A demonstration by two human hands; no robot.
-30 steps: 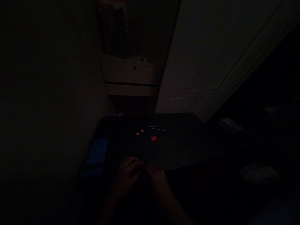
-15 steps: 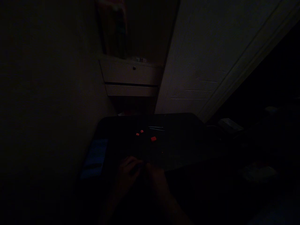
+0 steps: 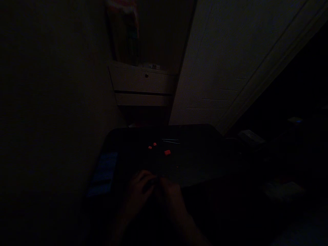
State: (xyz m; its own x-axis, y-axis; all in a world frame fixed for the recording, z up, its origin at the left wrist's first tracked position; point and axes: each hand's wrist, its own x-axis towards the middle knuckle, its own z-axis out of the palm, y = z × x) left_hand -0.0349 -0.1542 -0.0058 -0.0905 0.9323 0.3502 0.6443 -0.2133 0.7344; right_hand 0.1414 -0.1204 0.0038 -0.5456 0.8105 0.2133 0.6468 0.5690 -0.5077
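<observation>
1. From where I stood, the room was very dark, and the person's two hands worked over the near edge of the dark tabletop [image 3: 200, 159], low in the middle of the frame.
2. The left hand [image 3: 139, 186] was bent with its fingers curled inward; the right hand [image 3: 171, 193] came in from the other side, and their fingertips met or nearly met.
3. In that gloom I could not tell whether the fingers of either hand were pinching anything or merely pressed together.
4. Beyond them, just below the centre of the frame, lay a red block [image 3: 167, 152], apart from both hands.
5. To its left sat two small reddish pieces [image 3: 150, 147], near each other.
6. Above the block lay two slim pale strips [image 3: 171, 142], side by side.
7. A bluish flat panel [image 3: 104, 174] rested at the tabletop's left, lower left of the frame.
8. Pale drawer fronts [image 3: 143, 82] stood at upper centre.
</observation>
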